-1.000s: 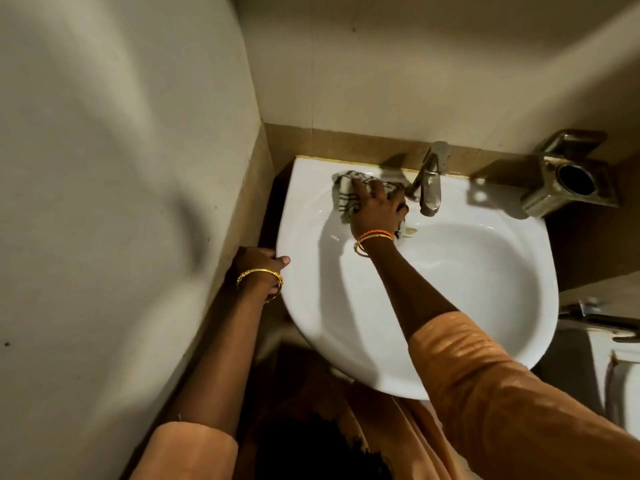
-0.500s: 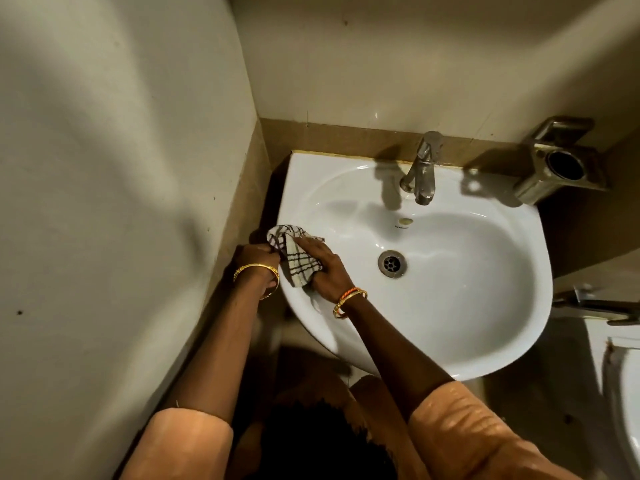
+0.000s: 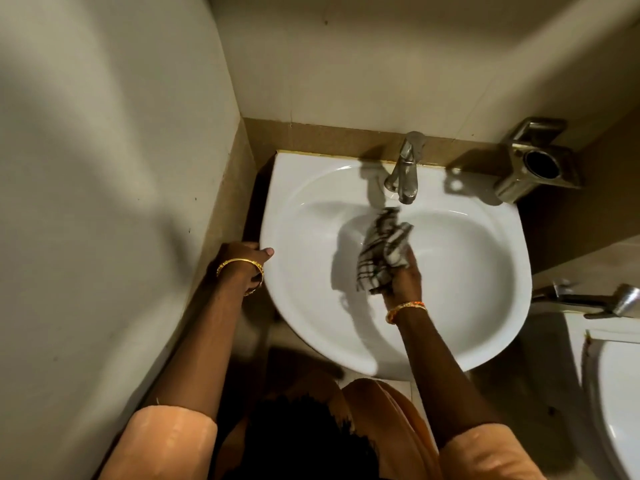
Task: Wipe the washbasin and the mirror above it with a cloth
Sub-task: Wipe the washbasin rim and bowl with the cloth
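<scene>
A white washbasin (image 3: 485, 306) is fixed to the back wall, with a metal tap (image 3: 405, 171) at its rear rim. My right hand (image 3: 403, 278) grips a crumpled checked cloth (image 3: 382, 249) in the middle of the bowl, just below the tap's spout. The cloth hides the drain. My left hand (image 3: 242, 259) holds the basin's left rim, thumb on top and fingers curled round the edge. No mirror is in view.
A side wall (image 3: 104, 168) stands close on the left. A metal holder (image 3: 536, 161) is mounted on the wall right of the tap. At the right edge are a metal hose handle (image 3: 588, 301) and part of a white toilet (image 3: 613, 393).
My right hand has carried the cloth from the back left of the basin to its left rim, and now into the middle of the bowl. My left hand has stayed on the left rim.
</scene>
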